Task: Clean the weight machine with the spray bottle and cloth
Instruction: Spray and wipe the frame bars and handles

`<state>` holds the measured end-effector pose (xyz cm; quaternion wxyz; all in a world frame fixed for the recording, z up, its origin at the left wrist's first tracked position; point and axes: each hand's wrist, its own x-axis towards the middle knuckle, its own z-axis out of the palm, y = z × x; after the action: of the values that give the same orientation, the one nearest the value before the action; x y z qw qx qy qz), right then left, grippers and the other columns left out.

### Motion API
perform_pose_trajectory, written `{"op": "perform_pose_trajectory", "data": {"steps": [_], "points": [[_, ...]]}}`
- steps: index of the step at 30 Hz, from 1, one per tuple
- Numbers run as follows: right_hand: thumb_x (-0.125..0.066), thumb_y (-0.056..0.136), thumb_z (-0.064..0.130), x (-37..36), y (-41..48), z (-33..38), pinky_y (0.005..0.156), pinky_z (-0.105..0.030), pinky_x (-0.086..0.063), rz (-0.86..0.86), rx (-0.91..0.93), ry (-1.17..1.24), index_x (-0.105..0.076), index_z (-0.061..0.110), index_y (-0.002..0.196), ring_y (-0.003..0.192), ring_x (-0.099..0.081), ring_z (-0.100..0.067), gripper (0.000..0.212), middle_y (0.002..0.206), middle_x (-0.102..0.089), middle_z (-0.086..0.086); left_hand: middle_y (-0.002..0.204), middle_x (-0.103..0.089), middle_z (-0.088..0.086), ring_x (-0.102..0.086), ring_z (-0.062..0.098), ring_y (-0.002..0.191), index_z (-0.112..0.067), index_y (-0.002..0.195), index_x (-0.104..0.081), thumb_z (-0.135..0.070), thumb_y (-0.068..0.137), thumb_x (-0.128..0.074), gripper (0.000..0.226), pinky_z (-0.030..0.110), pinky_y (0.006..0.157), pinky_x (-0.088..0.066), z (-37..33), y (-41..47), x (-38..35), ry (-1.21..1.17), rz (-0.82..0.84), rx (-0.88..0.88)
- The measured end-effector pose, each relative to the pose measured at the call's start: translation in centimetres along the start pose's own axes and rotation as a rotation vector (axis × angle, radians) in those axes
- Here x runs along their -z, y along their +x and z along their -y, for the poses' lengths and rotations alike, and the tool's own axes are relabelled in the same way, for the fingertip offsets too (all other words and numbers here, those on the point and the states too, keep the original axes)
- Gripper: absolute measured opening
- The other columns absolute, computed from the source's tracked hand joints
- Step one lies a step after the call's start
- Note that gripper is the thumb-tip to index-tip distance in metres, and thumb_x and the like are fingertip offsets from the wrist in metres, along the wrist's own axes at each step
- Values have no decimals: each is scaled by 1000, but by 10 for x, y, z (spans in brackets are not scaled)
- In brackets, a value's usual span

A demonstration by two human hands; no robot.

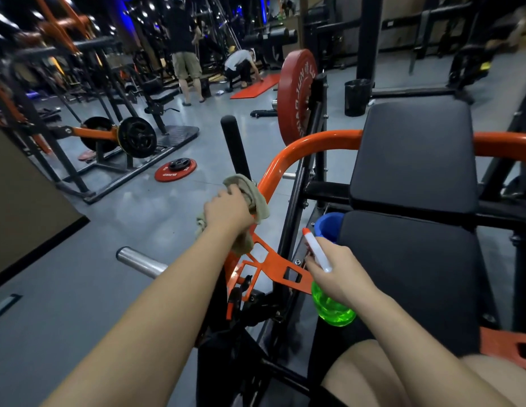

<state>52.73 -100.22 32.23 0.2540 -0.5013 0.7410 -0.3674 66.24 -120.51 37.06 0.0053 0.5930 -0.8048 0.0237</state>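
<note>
One cloth (258,198), one spray bottle (332,310), two red plates (294,95), two black pads (414,154).

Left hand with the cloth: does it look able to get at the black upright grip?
Probably yes. The left hand grips the cloth on the orange bar just below the black grip; nothing stands between. The right hand holds the spray bottle well aside.

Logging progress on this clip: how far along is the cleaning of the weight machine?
Midway at best. Done: nothing shows which parts are already wiped. In hand: the left hand grips the cloth on the orange bar; the right hand holds the spray bottle. Left, probably: the black pads, which neither hand touches.
</note>
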Motion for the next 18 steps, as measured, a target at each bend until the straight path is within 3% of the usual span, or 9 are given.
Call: {"op": "perform_pose_trajectory", "data": {"steps": [5, 10, 14, 18], "points": [[-51, 97, 20, 6, -10, 3, 55, -33, -33, -35, 12, -43, -39, 26, 70, 56, -39, -19, 30, 67, -49, -4, 139, -45, 19, -51, 37, 125, -12, 155, -20, -32, 91, -63, 80, 47, 98, -45, 6, -7, 0, 14, 28, -29], [-49, 99, 23, 11, -13, 5, 55, -33, -35, -51, 20, -69, -39, 32, 71, 57, -42, -20, 32, 69, -53, -3, 143, -46, 20, -51, 37, 128, -3, 156, -20, -35, 94, -60, 80, 47, 98, -44, -6, 4, -3, 45, 15, 66], [-49, 98, 23, 8, -8, 0, 56, -36, -39, -46, 15, -105, -40, 25, 74, 59, -44, -22, 26, 70, -55, -4, 126, -62, 9, -62, 33, 116, -11, 135, -56, -40, 94, -58, 49, 41, 83, -44, -19, 22, -2, 25, -21, 63], [-48, 98, 22, 6, -3, 0, 56, -35, -37, -18, -1, -117, -41, 15, 78, 59, -43, -22, 23, 70, -53, -5, 116, -65, 5, -62, 31, 110, -19, 122, -63, -53, 90, -52, 48, 41, 86, -44, -15, 36, 2, -150, -12, 73]]}}
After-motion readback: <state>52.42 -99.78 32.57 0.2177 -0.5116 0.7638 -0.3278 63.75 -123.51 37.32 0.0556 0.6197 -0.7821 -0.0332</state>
